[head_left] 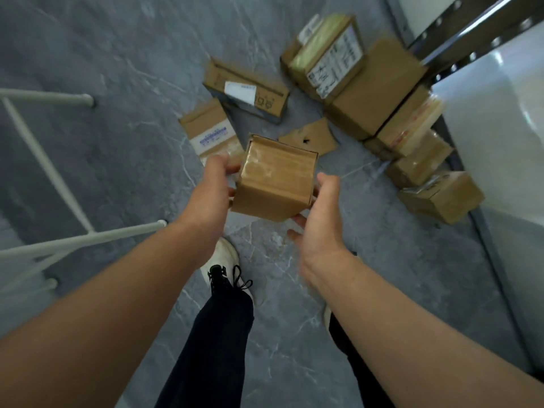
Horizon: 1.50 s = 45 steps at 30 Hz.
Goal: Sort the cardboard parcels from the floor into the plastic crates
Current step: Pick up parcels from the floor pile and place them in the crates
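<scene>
I hold a small cube-shaped cardboard parcel (276, 178), taped on top, above the grey floor between both hands. My left hand (213, 187) grips its left side, thumb on the upper edge. My right hand (319, 219) cups its right lower corner with fingers under it. Several more cardboard parcels lie on the floor beyond: a flat one with a blue-printed label (210, 132), a long one with a white label (245, 89), and a pile (368, 92) against the right side. No plastic crate is in view.
White metal legs of a stand (53, 172) spread across the left floor. A dark metal shelf upright (459, 36) and a white panel (500, 128) stand at the right. A torn cardboard scrap (312, 138) lies behind the held parcel. My legs and white shoe (223, 260) are below.
</scene>
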Tool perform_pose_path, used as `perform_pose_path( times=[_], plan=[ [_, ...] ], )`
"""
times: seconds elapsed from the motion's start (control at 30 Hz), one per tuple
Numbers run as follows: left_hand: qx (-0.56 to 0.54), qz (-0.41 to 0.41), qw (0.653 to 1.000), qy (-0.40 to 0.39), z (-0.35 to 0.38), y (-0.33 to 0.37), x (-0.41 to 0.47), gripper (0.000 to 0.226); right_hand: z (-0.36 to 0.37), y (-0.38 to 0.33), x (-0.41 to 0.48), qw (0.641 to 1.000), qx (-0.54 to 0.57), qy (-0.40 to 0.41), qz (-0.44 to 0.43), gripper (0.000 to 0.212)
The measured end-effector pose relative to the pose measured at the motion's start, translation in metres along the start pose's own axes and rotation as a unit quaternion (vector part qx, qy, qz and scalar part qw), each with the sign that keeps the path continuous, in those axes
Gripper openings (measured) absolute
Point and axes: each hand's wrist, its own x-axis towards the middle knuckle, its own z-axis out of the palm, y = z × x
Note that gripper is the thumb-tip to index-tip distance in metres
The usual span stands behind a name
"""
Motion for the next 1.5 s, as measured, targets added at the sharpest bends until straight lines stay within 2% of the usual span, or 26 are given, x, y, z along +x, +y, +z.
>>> perform_pose_path(
  times=[0.33, 0.47, 0.6, 0.77, 0.93, 1.1, 1.3, 1.5],
  plan=[
    [-0.108, 0.089, 0.989, 0.044, -0.027, 0.107, -0.141, 0.049, -0.029, -0.126, -0.123, 0.991, 0.006, -0.090, -0.103, 0.039],
    [-0.145, 0.120, 0.979, 0.073, -0.039, 0.146, -0.209, 0.055, -0.044, -0.169, -0.177, 0.977, 0.011, -0.132, -0.165, 0.046],
    [-0.199, 0.153, 0.963, 0.100, -0.042, 0.178, -0.279, 0.045, -0.062, -0.209, -0.240, 0.960, -0.013, -0.169, -0.223, 0.044],
    [-0.232, 0.187, 0.953, 0.049, -0.055, 0.209, -0.366, 0.055, -0.081, -0.246, -0.334, 0.947, -0.016, -0.175, -0.270, 0.057],
    [-0.213, 0.263, 0.940, -0.030, -0.083, 0.239, -0.452, 0.054, -0.087, -0.264, -0.431, 0.929, -0.006, -0.143, -0.340, 0.052],
    [-0.176, 0.366, 0.909, -0.094, -0.121, 0.264, -0.541, 0.051, -0.081, -0.278, -0.526, 0.897, -0.004, -0.072, -0.437, 0.050],
    [-0.152, 0.473, 0.851, -0.168, -0.169, 0.292, -0.658, 0.050, -0.081, -0.296, -0.656, 0.849, 0.044, -0.014, -0.527, 0.050],
    [-0.151, 0.548, 0.788, -0.234, -0.184, 0.303, -0.773, 0.049, -0.118, -0.301, -0.786, 0.781, 0.055, 0.055, -0.619, 0.053]
  ],
)
